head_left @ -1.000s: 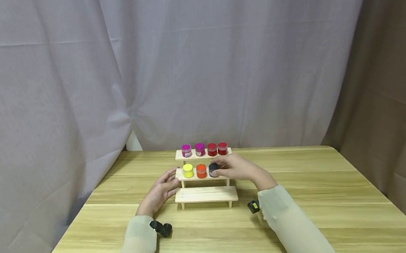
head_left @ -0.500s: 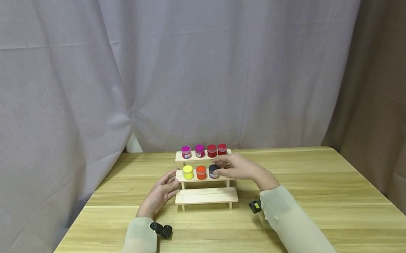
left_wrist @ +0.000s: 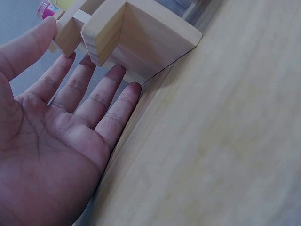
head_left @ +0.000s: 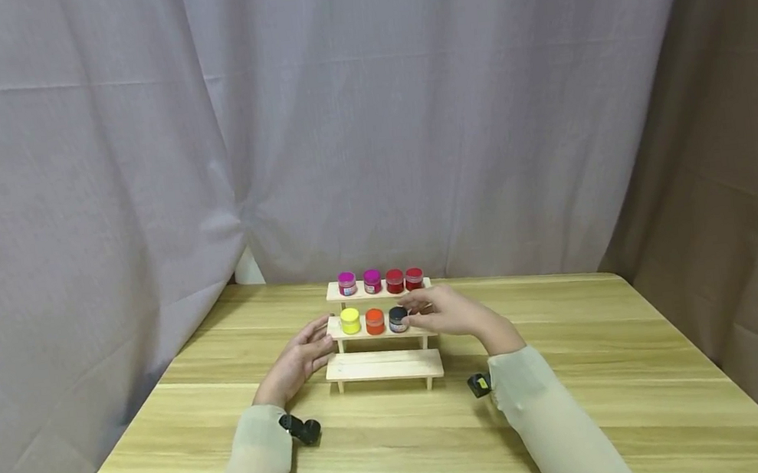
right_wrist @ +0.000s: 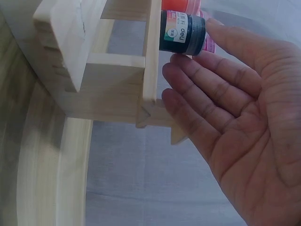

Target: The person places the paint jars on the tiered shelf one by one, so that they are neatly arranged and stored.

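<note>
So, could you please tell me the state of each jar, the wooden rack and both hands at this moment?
Black jar: upright, lid on, middle step, right fingertips touching it.
Yellow jar: upright, lid on, middle step.
Orange jar: upright, lid on, middle step.
Four top jars: upright, lids on.
Rack: standing, lowest step bare.
Left hand: open, against the rack's left end.
Right hand: open, fingers relaxed.

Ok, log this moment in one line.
left hand: open, against wooden rack | right hand: open, fingertips at black jar | middle shelf
</note>
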Demonstrator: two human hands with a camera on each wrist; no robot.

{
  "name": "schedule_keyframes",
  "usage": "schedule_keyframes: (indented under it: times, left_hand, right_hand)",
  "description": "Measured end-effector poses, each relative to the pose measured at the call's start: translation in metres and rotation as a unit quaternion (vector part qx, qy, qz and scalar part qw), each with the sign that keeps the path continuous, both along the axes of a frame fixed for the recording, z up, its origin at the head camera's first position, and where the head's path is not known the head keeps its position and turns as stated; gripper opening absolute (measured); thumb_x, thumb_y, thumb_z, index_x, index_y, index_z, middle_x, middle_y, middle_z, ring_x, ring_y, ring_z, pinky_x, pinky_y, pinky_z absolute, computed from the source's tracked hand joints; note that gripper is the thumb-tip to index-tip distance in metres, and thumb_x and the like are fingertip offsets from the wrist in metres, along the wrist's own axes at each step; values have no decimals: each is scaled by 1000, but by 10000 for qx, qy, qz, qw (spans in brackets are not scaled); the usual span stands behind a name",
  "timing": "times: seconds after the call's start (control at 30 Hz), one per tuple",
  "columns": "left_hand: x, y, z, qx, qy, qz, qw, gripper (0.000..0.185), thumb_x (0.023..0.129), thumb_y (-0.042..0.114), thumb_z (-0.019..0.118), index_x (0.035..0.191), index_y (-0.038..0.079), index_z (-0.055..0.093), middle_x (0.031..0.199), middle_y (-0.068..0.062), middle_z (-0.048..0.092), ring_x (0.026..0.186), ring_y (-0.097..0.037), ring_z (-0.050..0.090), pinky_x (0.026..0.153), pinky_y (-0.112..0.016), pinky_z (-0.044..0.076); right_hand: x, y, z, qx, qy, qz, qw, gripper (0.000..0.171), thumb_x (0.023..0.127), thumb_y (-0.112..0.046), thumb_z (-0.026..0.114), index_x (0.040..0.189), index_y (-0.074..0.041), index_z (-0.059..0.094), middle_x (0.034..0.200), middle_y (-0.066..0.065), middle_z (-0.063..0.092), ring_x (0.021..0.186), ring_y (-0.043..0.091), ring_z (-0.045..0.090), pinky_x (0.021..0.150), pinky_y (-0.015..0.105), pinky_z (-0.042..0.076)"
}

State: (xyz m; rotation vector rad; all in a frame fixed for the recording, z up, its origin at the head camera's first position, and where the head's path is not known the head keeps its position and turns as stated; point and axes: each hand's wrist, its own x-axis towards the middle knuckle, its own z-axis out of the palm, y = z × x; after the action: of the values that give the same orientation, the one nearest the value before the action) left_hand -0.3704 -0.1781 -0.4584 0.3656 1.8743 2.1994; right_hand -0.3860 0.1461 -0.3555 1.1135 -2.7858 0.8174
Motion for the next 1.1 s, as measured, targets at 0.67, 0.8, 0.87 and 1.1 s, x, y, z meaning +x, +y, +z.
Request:
schedule_keyframes:
  times: [0.67,0.8,0.87,1.1]
  left_hand:
    - [0,-4,0,23,53,-118,9999,64,96,17,54,153,19,25,157,-16,27,135,-30,42,118,-48,32]
    - [1,-5,1,38,33,-106,9999,63,96,17,55,152,20,27,156,-15,28,133,-28,45,118,-48,32]
    - [1,-6,1,-17,83,-103,9999,63,96,17,54,153,19,26,156,-16,28,132,-27,46,118,-48,33]
    - [1,-7,0,-14,39,-69,10000,64,95,16,55,153,20,26,156,-16,28,133,-29,44,118,-47,33]
  right_hand:
    - [12,30,0,-44,147,176,9997,37,94,-31,62,125,-11,63,116,7,70,105,21,67,93,43,56]
    - [12,33,-1,17,176,201,9996,38,94,-31,63,125,-11,63,113,4,71,103,18,67,94,43,56]
    - [13,34,-1,3,162,241,9996,39,94,-30,63,125,-8,63,112,4,72,102,18,67,94,43,56]
    - [16,41,-2,74,162,297,9994,35,94,-28,63,123,-7,64,112,6,72,101,18,67,92,44,57]
